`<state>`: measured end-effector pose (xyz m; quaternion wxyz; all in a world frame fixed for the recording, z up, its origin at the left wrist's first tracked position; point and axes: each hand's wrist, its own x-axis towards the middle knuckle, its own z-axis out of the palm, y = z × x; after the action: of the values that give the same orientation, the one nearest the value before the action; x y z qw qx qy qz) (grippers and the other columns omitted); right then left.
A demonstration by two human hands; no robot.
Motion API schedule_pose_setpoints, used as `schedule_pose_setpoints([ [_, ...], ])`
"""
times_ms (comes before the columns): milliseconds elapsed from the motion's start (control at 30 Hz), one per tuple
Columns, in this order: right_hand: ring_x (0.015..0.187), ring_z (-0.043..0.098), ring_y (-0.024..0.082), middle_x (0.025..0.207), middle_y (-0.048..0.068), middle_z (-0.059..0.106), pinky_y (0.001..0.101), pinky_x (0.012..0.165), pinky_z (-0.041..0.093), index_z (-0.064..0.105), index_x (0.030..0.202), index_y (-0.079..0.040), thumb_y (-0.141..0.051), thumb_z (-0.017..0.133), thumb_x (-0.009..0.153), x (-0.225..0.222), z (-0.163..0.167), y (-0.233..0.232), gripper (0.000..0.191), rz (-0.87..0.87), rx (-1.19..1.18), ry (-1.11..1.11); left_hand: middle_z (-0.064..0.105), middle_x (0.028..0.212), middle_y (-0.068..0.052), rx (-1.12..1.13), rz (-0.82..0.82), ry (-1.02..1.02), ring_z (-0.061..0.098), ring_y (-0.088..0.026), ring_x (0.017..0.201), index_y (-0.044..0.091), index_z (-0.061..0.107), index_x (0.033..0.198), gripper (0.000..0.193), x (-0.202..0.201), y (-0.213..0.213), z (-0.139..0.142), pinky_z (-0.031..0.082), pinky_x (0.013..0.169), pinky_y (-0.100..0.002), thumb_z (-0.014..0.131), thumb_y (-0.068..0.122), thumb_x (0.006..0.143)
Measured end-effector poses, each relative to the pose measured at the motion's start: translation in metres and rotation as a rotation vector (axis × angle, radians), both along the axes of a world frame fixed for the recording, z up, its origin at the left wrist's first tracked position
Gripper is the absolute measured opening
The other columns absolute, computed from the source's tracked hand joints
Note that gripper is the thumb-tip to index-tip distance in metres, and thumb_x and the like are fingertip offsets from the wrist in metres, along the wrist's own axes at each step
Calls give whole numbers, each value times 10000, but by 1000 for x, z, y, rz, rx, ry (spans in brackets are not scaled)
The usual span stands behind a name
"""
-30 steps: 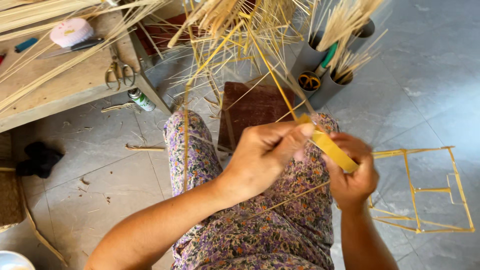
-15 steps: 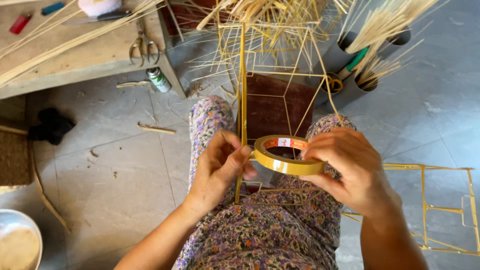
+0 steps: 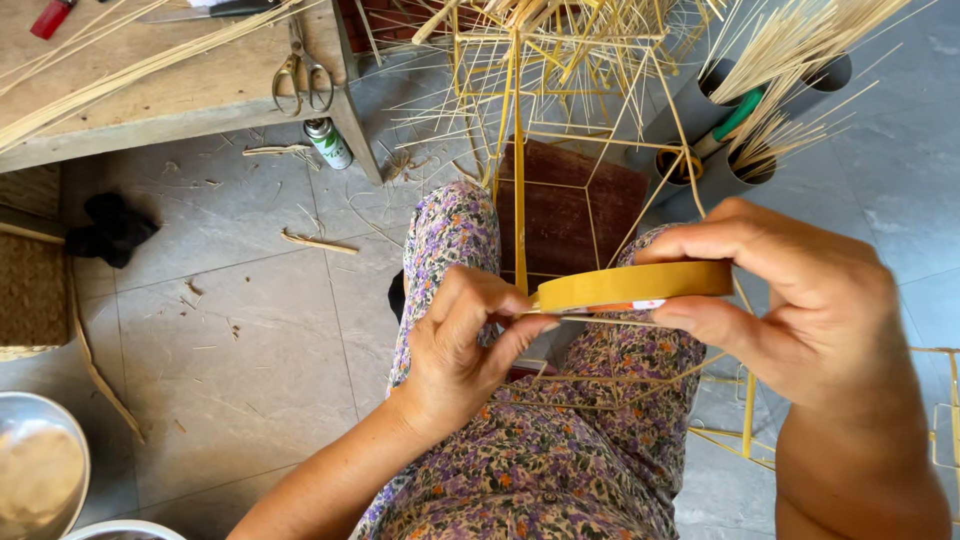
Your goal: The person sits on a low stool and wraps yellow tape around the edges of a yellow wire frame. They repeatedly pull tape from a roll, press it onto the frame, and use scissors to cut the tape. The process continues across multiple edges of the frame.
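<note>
My right hand (image 3: pixel 790 300) grips a roll of yellow tape (image 3: pixel 640 284), held flat and edge-on above my lap. My left hand (image 3: pixel 465 345) pinches the roll's loose end at its left side with thumb and fingers. Behind the roll stands a frame of thin yellow bamboo sticks (image 3: pixel 520 170); one upright stick runs down to just behind the tape end. My knees in a floral fabric (image 3: pixel 530 460) are under both hands.
A wooden bench (image 3: pixel 190 95) at top left carries scissors (image 3: pixel 300 75) and long bamboo strips. A small spray can (image 3: pixel 328 143) stands by its leg. Grey tubes (image 3: pixel 700 120) with stick bundles stand at top right. A metal bowl (image 3: pixel 40 470) sits bottom left; another stick frame (image 3: pixel 940 420) lies right.
The hands and tape roll have come closer and lower in view. The roll has turned from showing its opening to lying edge-on, and my left fingers have moved onto its loose end.
</note>
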<state>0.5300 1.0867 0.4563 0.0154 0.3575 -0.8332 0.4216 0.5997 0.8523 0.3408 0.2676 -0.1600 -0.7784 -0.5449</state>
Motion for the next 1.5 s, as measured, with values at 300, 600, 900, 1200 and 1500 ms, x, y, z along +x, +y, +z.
schedule_pose_setpoints([
  [300,733,607,134,822,32,676,238,624,485,741,1165,-29,-282,861,765,21,21,0,488,-64,156,23,639,1052,-61,-219,69,79,707,-200,886,72,682,1084,240,4,-7,-3,588,728,-306,820,19,895],
  [600,775,653,95,1017,31,681,207,699,519,703,1274,-162,-275,690,911,37,-20,137,380,-156,233,115,644,1012,-60,-469,-10,140,687,-184,760,70,728,1089,235,1,-26,6,573,624,-314,834,64,880],
  [900,766,647,98,983,71,701,199,656,496,726,1183,-85,-125,785,832,49,-51,141,358,-408,113,124,657,923,-44,-491,0,197,672,-160,703,66,736,1046,227,-8,-13,-3,546,570,-301,859,58,855],
  [1200,756,632,108,908,55,676,207,638,484,745,1185,-76,-56,803,844,37,-81,145,346,-401,46,131,680,937,-66,-469,-9,234,695,-177,751,54,734,1070,262,-11,-10,-3,564,607,-300,865,56,843],
  [1500,934,656,157,1096,84,631,293,780,533,713,1249,-140,50,630,943,43,-96,125,370,-260,138,206,633,912,-25,-506,93,239,642,-241,959,128,787,1029,367,-8,-10,18,554,779,-343,920,302,735],
])
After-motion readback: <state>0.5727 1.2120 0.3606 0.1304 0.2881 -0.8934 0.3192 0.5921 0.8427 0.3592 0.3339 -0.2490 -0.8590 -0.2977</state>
